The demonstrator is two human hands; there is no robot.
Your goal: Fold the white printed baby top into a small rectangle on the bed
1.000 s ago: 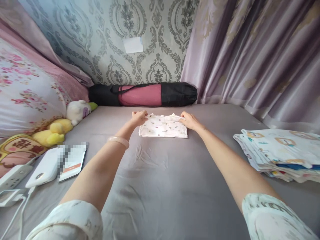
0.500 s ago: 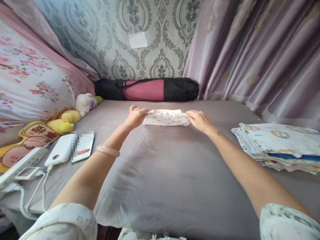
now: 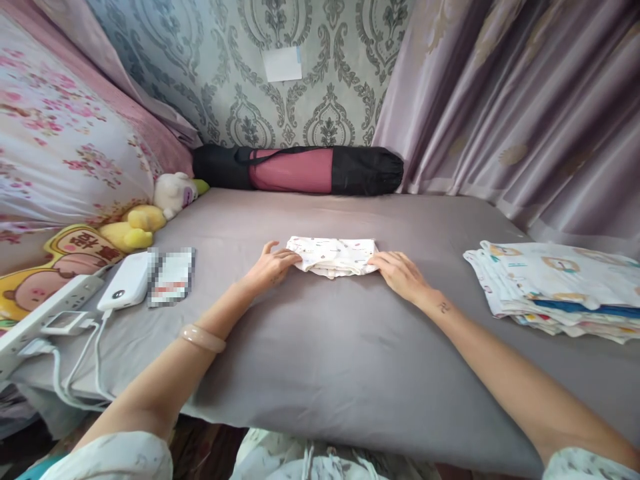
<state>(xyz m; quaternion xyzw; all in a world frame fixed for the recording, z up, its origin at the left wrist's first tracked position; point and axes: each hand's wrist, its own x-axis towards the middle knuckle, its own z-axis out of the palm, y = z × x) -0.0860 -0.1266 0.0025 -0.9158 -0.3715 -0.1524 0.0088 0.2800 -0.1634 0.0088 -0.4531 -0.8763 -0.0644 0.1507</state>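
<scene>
A small folded white garment [image 3: 333,255] with a tiny print lies on the grey bed sheet [image 3: 320,353] in front of me. It is flattened into a narrow strip, its loose edge toward me. At its left end, my left hand [image 3: 274,267] pinches the cloth, fingers closed. My right hand [image 3: 400,273] grips the opposite end between thumb and fingers. Off to the right rests a stack of folded clothes [image 3: 565,273], white printed pieces with a blue layer among them.
A black and pink rolled bag [image 3: 295,170] lies against the wall. On the left are plush toys [image 3: 175,193], a power strip [image 3: 55,320], a power bank [image 3: 127,283], a blurred phone [image 3: 171,277] and white cables [image 3: 75,373]. A curtain [image 3: 550,120] hangs at the right.
Both hands have brought the garment nearer to me and laid it down on the sheet. It has turned over, so the printed side now faces up. The view has shifted slightly.
</scene>
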